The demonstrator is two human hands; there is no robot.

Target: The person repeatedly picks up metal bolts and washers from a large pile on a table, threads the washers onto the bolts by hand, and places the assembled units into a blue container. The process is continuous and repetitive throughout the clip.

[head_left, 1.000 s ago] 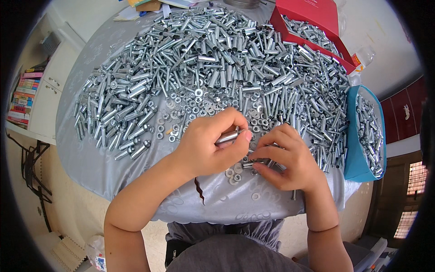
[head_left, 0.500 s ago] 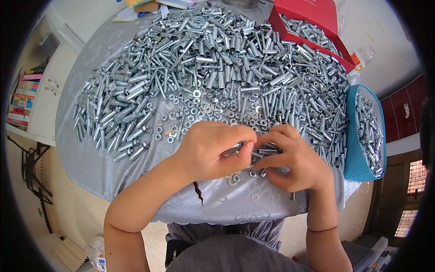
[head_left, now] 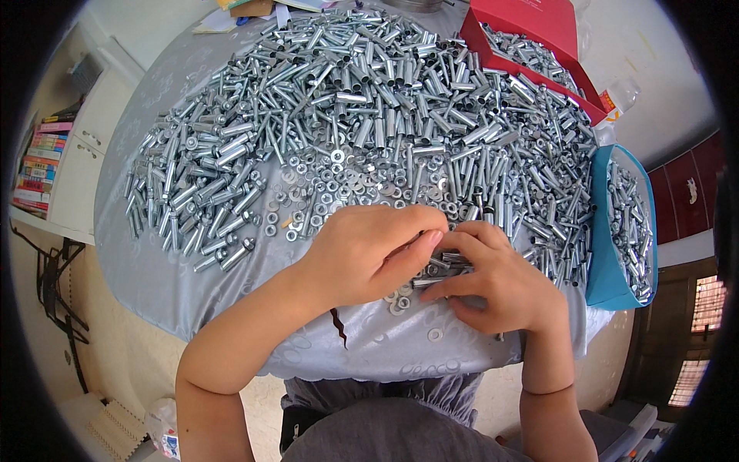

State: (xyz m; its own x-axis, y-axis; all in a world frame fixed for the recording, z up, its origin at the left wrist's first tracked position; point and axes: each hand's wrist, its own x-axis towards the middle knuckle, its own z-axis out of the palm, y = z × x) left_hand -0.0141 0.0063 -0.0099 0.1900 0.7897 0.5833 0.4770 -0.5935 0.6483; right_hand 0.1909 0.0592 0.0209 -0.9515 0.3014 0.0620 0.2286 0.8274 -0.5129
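Observation:
My left hand is closed over the near part of the pile, its thumb pressed toward the curled fingers. Whatever it grips is hidden from this side. Close by on the right, my right hand is curved with thumb and fingers apart, its upper fingertips close to the left thumb. Between and beneath the hands lie several shiny metal sleeves, partly covered. Flat washers rest on the cloth just below the left fingers, and one lone washer lies nearer the table edge.
A big heap of metal sleeves and bolts spreads over the table. Assembled anchor bolts lie at left, loose nuts and washers mid-table. A red box and a blue bin with metal parts stand at right. The silver tablecloth has a tear.
My left hand has shifted slightly right, its thumb now straighter. The right hand has moved a little lower, with its thumb reaching farther left. More of the sleeves between the hands shows.

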